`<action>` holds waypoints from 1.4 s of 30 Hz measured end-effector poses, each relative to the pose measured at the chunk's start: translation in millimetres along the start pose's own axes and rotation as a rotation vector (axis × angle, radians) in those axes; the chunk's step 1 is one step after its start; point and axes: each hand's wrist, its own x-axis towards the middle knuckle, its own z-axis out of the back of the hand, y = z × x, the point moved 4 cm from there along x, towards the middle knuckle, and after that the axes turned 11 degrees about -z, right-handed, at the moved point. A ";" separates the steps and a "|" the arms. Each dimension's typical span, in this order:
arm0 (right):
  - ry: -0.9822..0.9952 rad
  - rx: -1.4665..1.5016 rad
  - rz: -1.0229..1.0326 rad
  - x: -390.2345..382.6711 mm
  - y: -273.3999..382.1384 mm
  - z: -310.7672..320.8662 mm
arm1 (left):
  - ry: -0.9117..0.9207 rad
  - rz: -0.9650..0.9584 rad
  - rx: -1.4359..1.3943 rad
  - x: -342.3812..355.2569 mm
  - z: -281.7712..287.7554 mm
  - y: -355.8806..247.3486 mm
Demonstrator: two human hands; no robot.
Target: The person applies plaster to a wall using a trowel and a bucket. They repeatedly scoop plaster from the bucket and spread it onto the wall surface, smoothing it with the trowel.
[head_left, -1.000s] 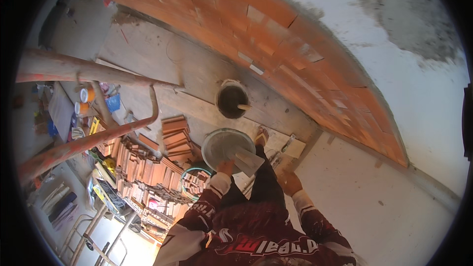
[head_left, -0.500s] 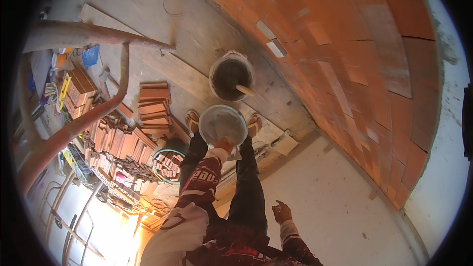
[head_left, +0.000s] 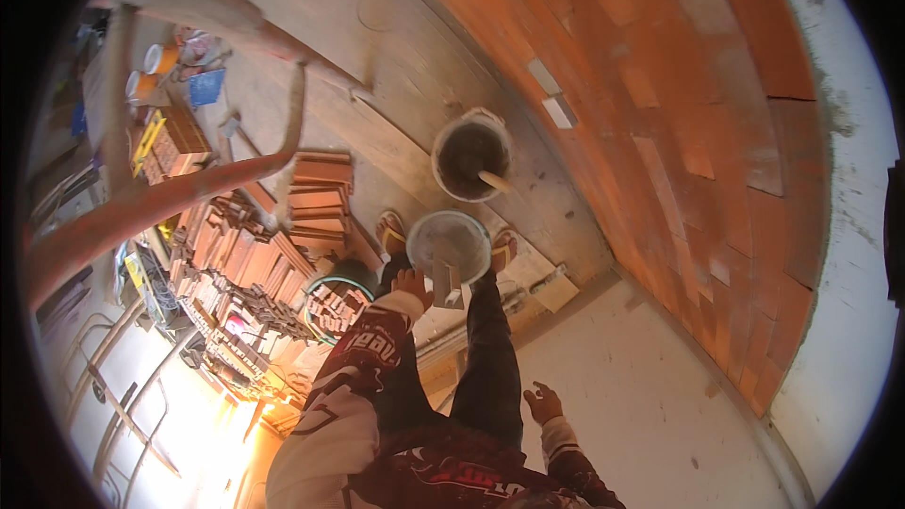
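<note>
A round pail (head_left: 492,250) with cloudy grey contents stands between my feet. A flat greyish piece (head_left: 447,285), whose kind I cannot make out, leans over its near rim. My left hand (head_left: 412,287) is beside the pail's near left rim, just left of that piece. Its fingers are stretched out and nothing shows in them. Away to the right, my right hand (head_left: 542,403) hangs over the pale floor with its fingers apart, holding nothing. Beyond the pail is a bucket (head_left: 439,162) of dark grey mix, with a wooden handle (head_left: 494,180) sticking out of it.
A wall of orange brick tiles (head_left: 660,113) rises on the right. Stacked tiles (head_left: 318,198) lie at left, near a green-rimmed basket (head_left: 337,306) of tile pieces. Reddish metal scaffold tubes (head_left: 179,196) cross the left side. A long board (head_left: 396,137) lies on the floor.
My left hand has drawn out of the pail to its left side, and its fingers have spread. The flat greyish piece now shows more fully at the rim. The view has shifted slightly.
</note>
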 end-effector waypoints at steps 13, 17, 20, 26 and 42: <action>0.224 -0.265 0.039 -4.3 42.6 19.9 | 0.255 0.122 -0.170 -201.4 -19.3 16.7; -0.136 -0.299 0.340 91.1 52.2 28.1 | 0.255 -0.104 -0.043 -224.4 -11.6 31.3; -0.028 -0.417 0.261 138.6 135.6 48.6 | 0.140 0.177 -0.216 -254.1 14.4 42.3; -0.197 -0.167 0.289 204.9 297.5 91.2 | -0.167 0.684 -0.616 -302.6 6.4 87.5; -0.548 -0.450 0.576 304.5 575.0 104.1 | -0.185 0.774 -0.616 -319.6 17.5 120.1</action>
